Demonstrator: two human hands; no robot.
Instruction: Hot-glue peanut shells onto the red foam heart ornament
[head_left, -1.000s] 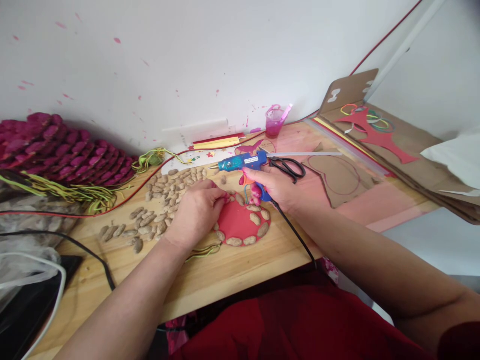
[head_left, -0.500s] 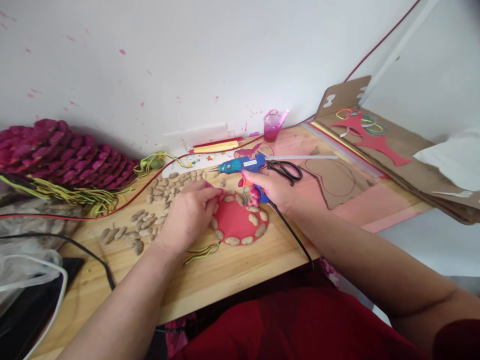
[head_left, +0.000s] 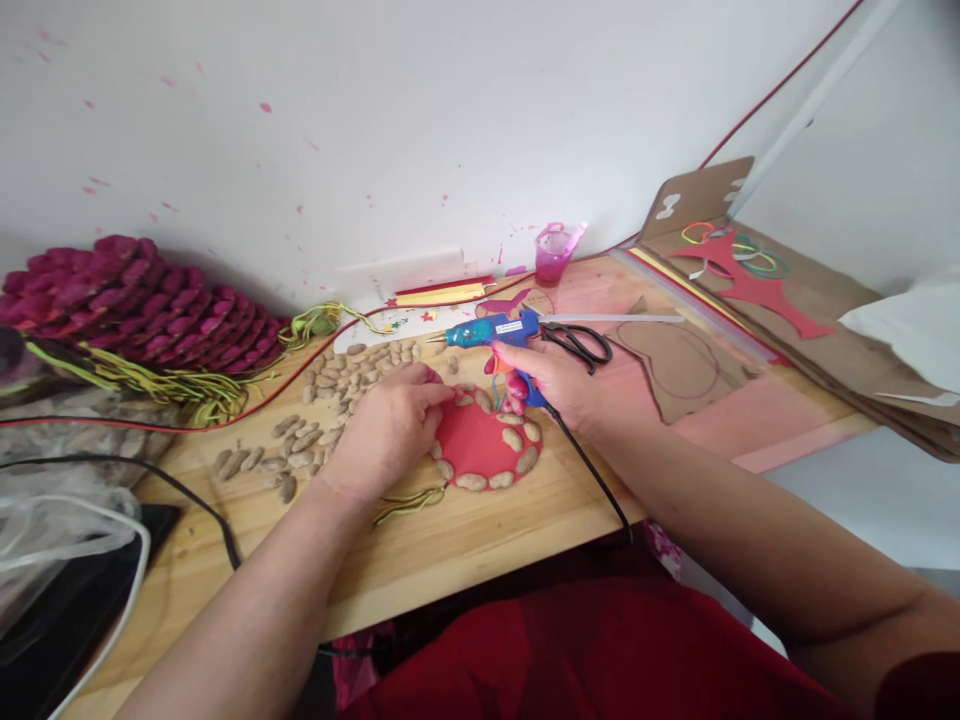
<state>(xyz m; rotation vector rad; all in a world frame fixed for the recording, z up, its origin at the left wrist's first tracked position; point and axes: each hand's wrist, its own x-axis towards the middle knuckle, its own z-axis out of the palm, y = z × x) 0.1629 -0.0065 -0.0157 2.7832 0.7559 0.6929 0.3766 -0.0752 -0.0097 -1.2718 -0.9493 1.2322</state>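
Note:
A flat red disc lies on the wooden table, with unshelled peanuts set around its rim and one more just inside the right side. My left hand rests at the disc's upper-left edge, its fingers pinched together at the rim; what lies between the fingertips is hidden. In my right hand is a blue hot glue gun, gripped by its handle above the far right side of the disc. Its nozzle points left, over the table, and a clear glue stick sticks out of its back.
Loose peanuts are spread to the left. Beyond are stacked magenta peanut-covered pieces with yarn tassels. Black-handled scissors, a cup of pink liquid and cut cardboard lie to the right. A black cord trails from the glue gun.
The whole view has shifted slightly, so things appear a little further right. Both hands keep nearly the same pose at the disc, and the glue gun stays in the right hand.

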